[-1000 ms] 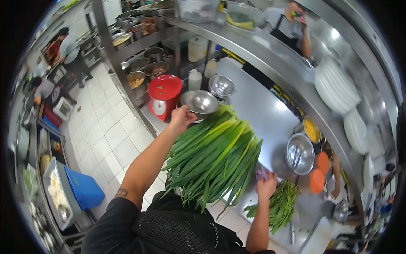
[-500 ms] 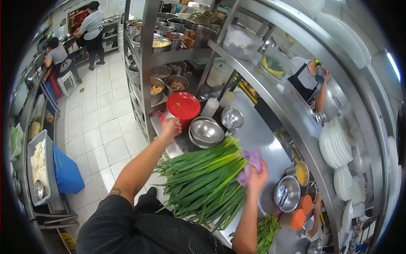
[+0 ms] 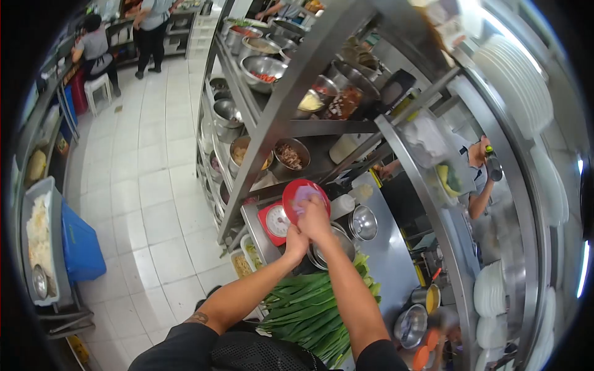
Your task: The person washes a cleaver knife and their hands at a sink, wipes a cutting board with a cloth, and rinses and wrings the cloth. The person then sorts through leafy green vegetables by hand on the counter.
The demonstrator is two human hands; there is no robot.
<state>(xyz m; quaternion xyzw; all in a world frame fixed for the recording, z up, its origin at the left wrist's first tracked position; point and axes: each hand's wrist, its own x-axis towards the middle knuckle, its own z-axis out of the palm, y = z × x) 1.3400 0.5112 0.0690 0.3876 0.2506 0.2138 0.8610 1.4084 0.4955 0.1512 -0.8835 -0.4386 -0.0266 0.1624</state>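
My right hand (image 3: 314, 219) presses a purple cloth (image 3: 305, 196) onto the face of a red plate (image 3: 289, 196). At the plate's near edge, my left hand (image 3: 297, 242) is closed, with its fingertips partly hidden; it seems to grip the rim. Just left of the plate stands a red dial scale (image 3: 276, 221). Under my forearms, a large bunch of spring onions (image 3: 309, 309) lies across the counter, leaves toward me. Metal bowls (image 3: 342, 245) sit beside my right wrist, partly covered by it.
A steel shelf (image 3: 272, 117) with several filled pots and bowls rises ahead. Plates are stacked (image 3: 490, 289) on the right-hand rack. A blue bin (image 3: 81, 247) stands on the left floor. Other people work at the far left and behind the rack.
My right hand has moved from the spring onions to the red plate, carrying the purple cloth. My left hand has shifted to the plate's near edge. The view has swung left.
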